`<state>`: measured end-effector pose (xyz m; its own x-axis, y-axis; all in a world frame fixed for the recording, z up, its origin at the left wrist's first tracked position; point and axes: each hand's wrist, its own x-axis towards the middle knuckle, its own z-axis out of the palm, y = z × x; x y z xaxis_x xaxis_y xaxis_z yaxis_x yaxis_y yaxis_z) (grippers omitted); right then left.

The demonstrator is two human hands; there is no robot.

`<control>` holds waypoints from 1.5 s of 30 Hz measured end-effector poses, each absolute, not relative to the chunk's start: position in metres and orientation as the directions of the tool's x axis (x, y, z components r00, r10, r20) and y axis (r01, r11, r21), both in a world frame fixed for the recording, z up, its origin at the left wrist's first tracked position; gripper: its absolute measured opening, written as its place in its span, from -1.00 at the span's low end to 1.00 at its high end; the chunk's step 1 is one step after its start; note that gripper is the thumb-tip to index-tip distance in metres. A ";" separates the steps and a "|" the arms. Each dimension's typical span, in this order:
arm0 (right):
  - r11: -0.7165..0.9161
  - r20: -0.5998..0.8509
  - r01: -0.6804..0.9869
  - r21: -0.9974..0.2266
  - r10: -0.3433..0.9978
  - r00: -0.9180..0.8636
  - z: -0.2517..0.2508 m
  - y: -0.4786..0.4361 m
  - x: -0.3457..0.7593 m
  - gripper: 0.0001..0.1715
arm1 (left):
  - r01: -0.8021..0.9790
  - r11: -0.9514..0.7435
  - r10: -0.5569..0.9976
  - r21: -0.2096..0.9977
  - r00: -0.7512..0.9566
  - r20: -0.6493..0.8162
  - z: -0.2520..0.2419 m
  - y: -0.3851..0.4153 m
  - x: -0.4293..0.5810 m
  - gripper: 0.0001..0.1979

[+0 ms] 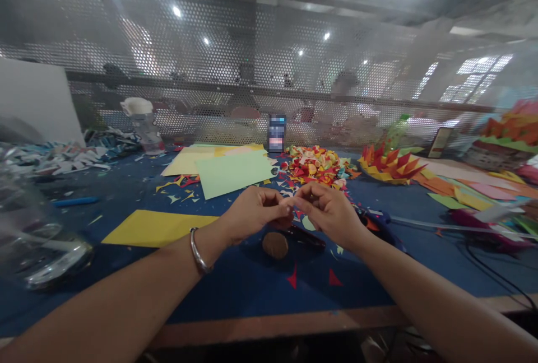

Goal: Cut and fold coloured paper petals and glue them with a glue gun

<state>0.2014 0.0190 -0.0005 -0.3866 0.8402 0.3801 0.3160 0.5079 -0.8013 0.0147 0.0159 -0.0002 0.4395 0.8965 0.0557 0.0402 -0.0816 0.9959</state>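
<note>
My left hand (258,210) and my right hand (325,212) meet at the fingertips above the blue table, both pinched. Whatever they hold between them is too small to name. Under them lie a dark, slim tool (309,238) and a round brown piece (275,245). A pale green disc (309,223) shows just beside my right fingers. To the left is a yellow sheet (155,228), partly behind my left wrist. Two red paper scraps (293,278) lie nearer the table edge.
Behind my hands are a pale green sheet (233,170), a heap of folded paper bits (317,164) and a phone (277,133). A glue gun (380,226) is right. A clear container (33,228) stands left; a cable (500,276) runs far right.
</note>
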 end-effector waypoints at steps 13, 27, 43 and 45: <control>0.469 0.336 0.296 -0.832 0.851 -0.404 0.000 0.018 0.201 -0.73 | 0.155 -0.304 0.858 0.940 0.473 0.199 -0.001 0.018 0.011 -0.70; 0.430 0.312 0.248 -0.868 0.862 -0.400 0.002 0.017 0.202 -0.75 | 0.082 -0.243 0.869 0.967 0.462 0.179 -0.005 0.021 0.011 -0.76; 0.447 0.324 0.260 -0.856 0.856 -0.403 0.007 0.014 0.201 -0.74 | 0.112 -0.175 0.866 0.978 0.490 0.099 0.002 0.018 0.009 -0.78; 0.444 0.321 0.259 -0.858 0.857 -0.404 0.007 0.015 0.201 -0.75 | 0.126 -0.207 0.857 0.970 0.502 0.117 0.001 0.020 0.008 -0.76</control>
